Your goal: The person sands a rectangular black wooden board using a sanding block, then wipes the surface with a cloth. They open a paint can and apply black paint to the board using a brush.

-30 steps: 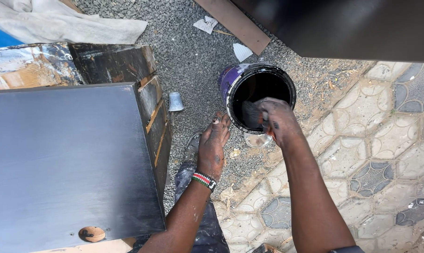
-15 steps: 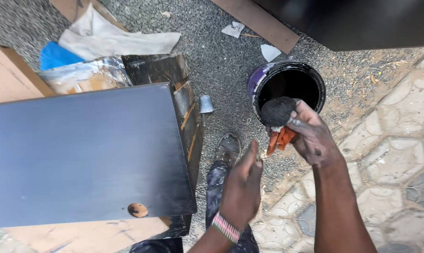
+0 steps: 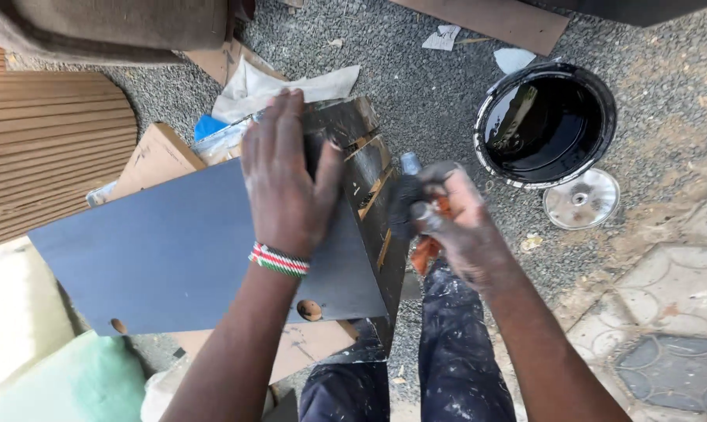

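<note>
My left hand [image 3: 287,176] lies flat on the far right corner of a dark grey painted board [image 3: 174,250], fingers together, a striped bead bracelet on the wrist. My right hand [image 3: 455,223] is closed around a paint-soaked black and orange rag [image 3: 416,215], held just right of the board's edge, above my paint-spattered trousers. The board rests on a black-stained wooden box [image 3: 365,168]. An open tin of black paint [image 3: 545,125] stands on the gravel to the far right, with its round metal lid [image 3: 580,199] lying beside it.
Cardboard pieces [image 3: 154,156], white cloth [image 3: 283,86] and a blue scrap lie behind the board. A ribbed wooden panel [image 3: 49,148] is at the left. Patterned paving stones [image 3: 666,328] are at the lower right, a wooden plank [image 3: 494,19] at the top.
My left hand has come up from beside my leg and landed on the board's corner. My right hand carried the rag away from the paint tin toward the board's edge.
</note>
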